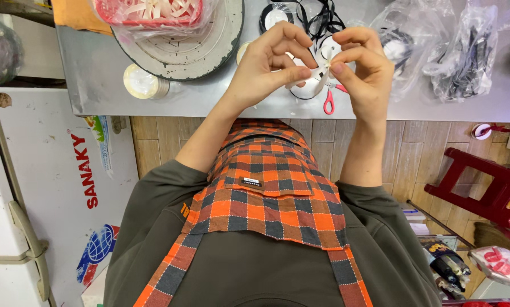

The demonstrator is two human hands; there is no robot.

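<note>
My left hand [266,62] and my right hand [364,68] meet above the metal table [96,68], fingertips pinched together on a small piece of white ribbon [321,73] folded into loops. Each hand grips one side of it. Just under the hands, a pair of small scissors with pink-red handles [329,102] lies on the table. A white ribbon roll [144,82] sits to the left of my left forearm. My orange and grey checked apron fills the lower middle of the view.
A round grey tray [209,51] carries a red basket [147,14] of white ribbon in a plastic bag. Black ribbon spools [278,14] and clear bags of black items [465,51] lie at the back right. A white freezer [39,199] stands left, a red stool [482,182] right.
</note>
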